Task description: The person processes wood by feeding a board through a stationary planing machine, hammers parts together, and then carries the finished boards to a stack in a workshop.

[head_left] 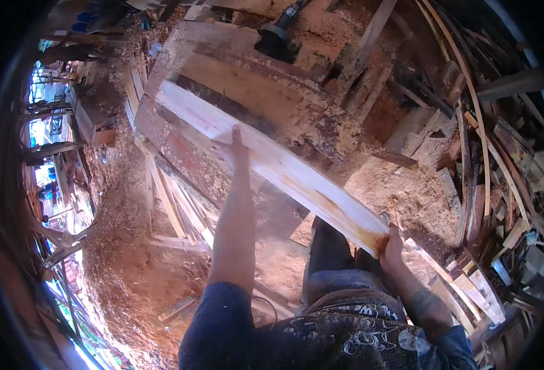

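A long pale wooden plank (284,171) with a brown stain toward its near right end slants across the middle of the view. Its far left end lies over a dusty workbench (222,38), while the near right end juts past the bench by my body. My left hand (233,150) grips the plank's near edge partway along, thumb on top and fingers mostly hidden beneath. Around the near right end, my right hand (392,250) is closed, holding it at about waist height.
A dark power tool (277,34) rests on the bench's far side. Long boards (176,197) lean below the bench on the left. Sawdust and shavings (136,265) cover the floor. Offcuts and curved strips (469,148) are heaped along the right.
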Action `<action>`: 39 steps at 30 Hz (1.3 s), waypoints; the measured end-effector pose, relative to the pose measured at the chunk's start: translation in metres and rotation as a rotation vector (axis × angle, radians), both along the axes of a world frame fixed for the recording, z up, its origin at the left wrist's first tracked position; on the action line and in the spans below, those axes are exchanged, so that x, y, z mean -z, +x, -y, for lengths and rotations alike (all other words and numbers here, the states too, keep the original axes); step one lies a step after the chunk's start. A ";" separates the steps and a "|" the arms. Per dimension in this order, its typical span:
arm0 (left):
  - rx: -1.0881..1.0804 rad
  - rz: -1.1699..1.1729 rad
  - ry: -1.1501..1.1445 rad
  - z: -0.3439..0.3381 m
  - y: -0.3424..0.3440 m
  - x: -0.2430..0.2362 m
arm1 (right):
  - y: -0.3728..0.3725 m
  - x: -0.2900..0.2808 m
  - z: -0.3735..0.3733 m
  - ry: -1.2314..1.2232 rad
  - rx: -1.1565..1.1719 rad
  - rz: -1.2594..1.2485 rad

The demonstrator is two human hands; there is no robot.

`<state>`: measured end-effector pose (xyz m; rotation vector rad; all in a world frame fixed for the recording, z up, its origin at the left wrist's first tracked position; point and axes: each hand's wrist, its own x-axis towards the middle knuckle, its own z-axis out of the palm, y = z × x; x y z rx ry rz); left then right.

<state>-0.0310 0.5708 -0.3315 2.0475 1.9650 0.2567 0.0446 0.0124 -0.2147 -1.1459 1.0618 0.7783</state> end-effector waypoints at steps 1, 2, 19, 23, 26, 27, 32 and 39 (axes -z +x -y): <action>0.056 -0.084 0.027 -0.012 0.007 0.012 | -0.004 0.021 0.004 0.001 -0.073 -0.012; 0.105 -0.170 0.066 -0.025 0.010 0.017 | -0.005 0.036 0.001 0.013 -0.152 -0.022; 0.054 0.497 -0.102 -0.158 0.090 -0.020 | 0.049 0.018 -0.232 -0.342 -1.797 1.589; 0.055 0.491 -0.102 -0.236 0.068 -0.006 | 0.051 0.015 -0.286 -0.298 -1.864 1.571; 0.112 0.691 -0.215 -0.269 0.083 0.004 | 0.058 0.019 -0.320 -0.317 -1.819 1.583; 0.132 0.640 -0.158 -0.305 0.052 -0.002 | 0.053 0.013 -0.334 -0.258 -1.825 1.620; 0.111 0.579 -0.091 -0.240 0.012 0.018 | 0.049 0.023 -0.383 -0.305 -1.767 1.693; 0.011 0.707 -0.192 -0.028 0.010 -0.034 | 0.054 0.050 -0.479 -0.416 -1.536 1.841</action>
